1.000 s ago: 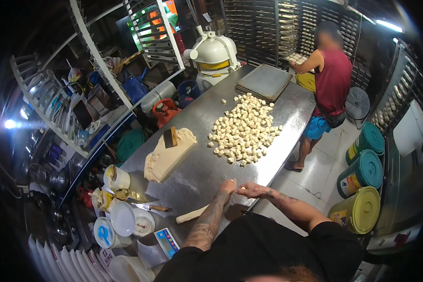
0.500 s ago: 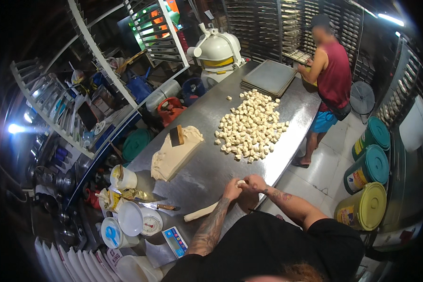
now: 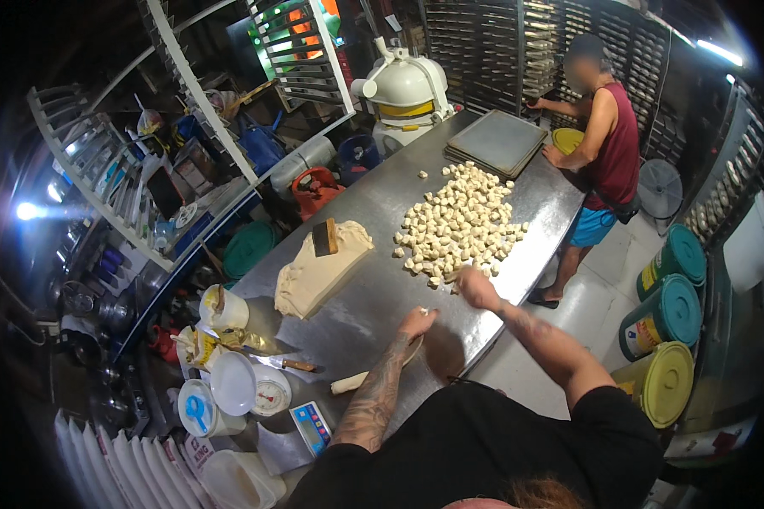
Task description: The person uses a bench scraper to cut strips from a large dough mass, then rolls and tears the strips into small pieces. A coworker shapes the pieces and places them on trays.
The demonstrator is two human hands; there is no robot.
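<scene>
The left hand (image 3: 418,321) grips a dough rope (image 3: 349,384), but I can't tell whether the right hand (image 3: 478,289), at the dough pieces (image 3: 460,222), holds any.

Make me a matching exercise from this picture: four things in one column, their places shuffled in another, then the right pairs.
Things:
1. Right hand
2. Dough slab
3. Dough rope
4. Stacked trays

Places:
A. At the far end of the metal table
B. Partly hidden by the left forearm
C. By the near edge of the dough pieces
D. Under a scraper

Pairs: 1-C, 2-D, 3-B, 4-A
</scene>
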